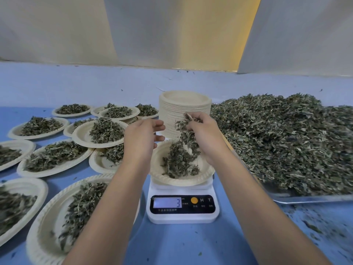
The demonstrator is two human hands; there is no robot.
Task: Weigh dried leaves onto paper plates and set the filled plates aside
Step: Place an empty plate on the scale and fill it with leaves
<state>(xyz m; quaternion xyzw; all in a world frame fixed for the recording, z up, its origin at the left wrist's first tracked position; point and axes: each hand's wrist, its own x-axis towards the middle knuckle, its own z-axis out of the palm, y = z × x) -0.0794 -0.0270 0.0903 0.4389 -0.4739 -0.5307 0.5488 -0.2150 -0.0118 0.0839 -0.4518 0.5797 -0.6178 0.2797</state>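
A paper plate (202, 175) sits on a white digital scale (182, 207) whose display reads 3. A small heap of dried leaves (179, 161) lies on it. My right hand (204, 133) hovers above the plate and holds a bunch of dried leaves, with leaves falling from it onto the plate. My left hand (142, 135) is held beside it over the plate's left edge, fingers straight and empty.
A big pile of dried leaves (286, 142) fills a metal tray (313, 198) on the right. A tall stack of empty plates (183, 109) stands behind the scale. Several filled plates (55, 157) cover the blue table (181, 243) on the left. A pale wall rises behind.
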